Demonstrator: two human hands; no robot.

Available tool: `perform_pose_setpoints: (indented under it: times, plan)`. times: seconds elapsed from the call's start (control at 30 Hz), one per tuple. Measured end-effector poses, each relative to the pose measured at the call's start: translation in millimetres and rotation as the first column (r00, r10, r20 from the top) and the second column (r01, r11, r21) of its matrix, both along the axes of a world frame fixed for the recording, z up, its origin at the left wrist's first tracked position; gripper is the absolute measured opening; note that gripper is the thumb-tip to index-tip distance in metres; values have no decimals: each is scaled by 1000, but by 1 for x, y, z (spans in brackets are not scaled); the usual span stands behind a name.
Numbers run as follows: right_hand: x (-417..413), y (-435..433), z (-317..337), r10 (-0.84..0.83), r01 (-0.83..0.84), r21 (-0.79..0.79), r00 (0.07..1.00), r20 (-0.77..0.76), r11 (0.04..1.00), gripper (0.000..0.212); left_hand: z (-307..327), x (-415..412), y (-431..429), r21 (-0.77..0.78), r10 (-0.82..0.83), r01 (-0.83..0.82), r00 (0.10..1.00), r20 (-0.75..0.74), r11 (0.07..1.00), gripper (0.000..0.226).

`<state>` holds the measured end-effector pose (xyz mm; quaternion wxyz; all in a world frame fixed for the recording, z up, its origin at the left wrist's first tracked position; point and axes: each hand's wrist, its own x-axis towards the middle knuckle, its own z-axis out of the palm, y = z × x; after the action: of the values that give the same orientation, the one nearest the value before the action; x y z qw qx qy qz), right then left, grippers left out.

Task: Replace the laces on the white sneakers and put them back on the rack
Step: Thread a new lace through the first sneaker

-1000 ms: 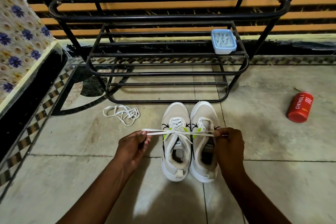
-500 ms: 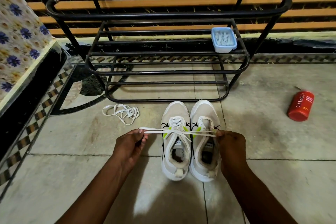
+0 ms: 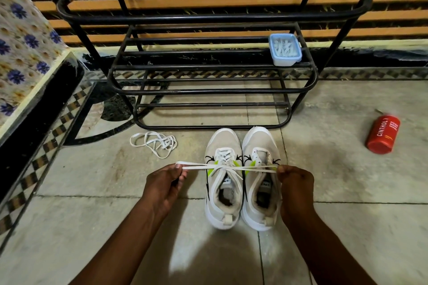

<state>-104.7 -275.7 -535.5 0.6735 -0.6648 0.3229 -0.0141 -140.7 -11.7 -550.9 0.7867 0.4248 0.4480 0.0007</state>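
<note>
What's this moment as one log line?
left hand pinches lace | right hand pinches lace | lace taut over sneakers | on floor

Home interior, likely entryway or bedroom corner: tiled floor with patterned border, black metal shoe rack against a striped wall, floral bedsheet at left, sneakers on floor, red Cinthol can lying nearby.
</note>
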Motion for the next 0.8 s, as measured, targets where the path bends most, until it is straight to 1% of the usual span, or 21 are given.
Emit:
perform_pose_setpoints:
  times: [0.23, 0.37, 0.43, 0.47, 0.5, 0.53, 0.57, 0.6, 0.63, 0.67, 0.7, 0.73, 0.77, 0.8]
  plan:
    - [1, -1, -1, 2, -2, 20, 1000, -5, 1000, 28, -2, 0, 2, 2, 3, -3, 1000, 8, 1000, 12]
    - [-1, 0, 4, 34, -34, 17, 999, 27, 999, 32, -4, 1, 1, 18, 10, -10, 1000, 4, 1000, 14]
    - [1, -1, 1, 57, -57, -1, 998, 12, 998, 31, -6, 2, 1, 34, 6, -6, 1000, 5, 999, 14]
    - [1, -3, -2, 72, -72, -39, 997, 10, 997, 28, -7, 2, 1, 68, -8, 7, 1000, 13, 998, 15]
    - [0, -5, -5, 108, -104, -117, 994, 30, 988, 21, -9, 1, 1, 145, -34, 30, 999, 30, 989, 16]
    - [-2, -6, -4, 168, -150, -227, 983, 67, 962, 15, -11, -1, 1, 271, -79, 62, 996, 52, 961, 17]
    - [-5, -7, -1, 253, -202, -357, 962, 101, 912, 12, -11, -2, -1, 423, -154, 111, 986, 69, 899, 17]
    - [-8, -6, 0, 350, -243, -495, 927, 135, 834, 12, -10, -5, -5, 559, -252, 168, 965, 76, 812, 14]
    - [-10, -5, 2, 443, -262, -605, 880, 170, 752, 17, -8, -8, -12, 642, -355, 223, 931, 83, 734, 7]
    - [-11, -2, 7, 529, -266, -688, 824, 200, 675, 18, -5, -11, -20, 678, -438, 270, 895, 85, 683, 7]
    - [-11, 2, 11, 607, -256, -767, 766, 210, 588, 14, -4, -14, -27, 703, -502, 317, 862, 65, 637, 21]
    - [-10, 6, 12, 678, -250, -839, 713, 177, 483, 11, -5, -16, -33, 723, -554, 359, 831, 39, 590, 35]
    - [-8, 9, 12, 740, -256, -895, 663, 112, 365, 12, -6, -17, -37, 761, -588, 387, 809, -10, 521, 46]
    - [-5, 12, 9, 790, -263, -933, 612, 34, 244, 17, -8, -17, -40, 804, -607, 394, 793, -53, 445, 51]
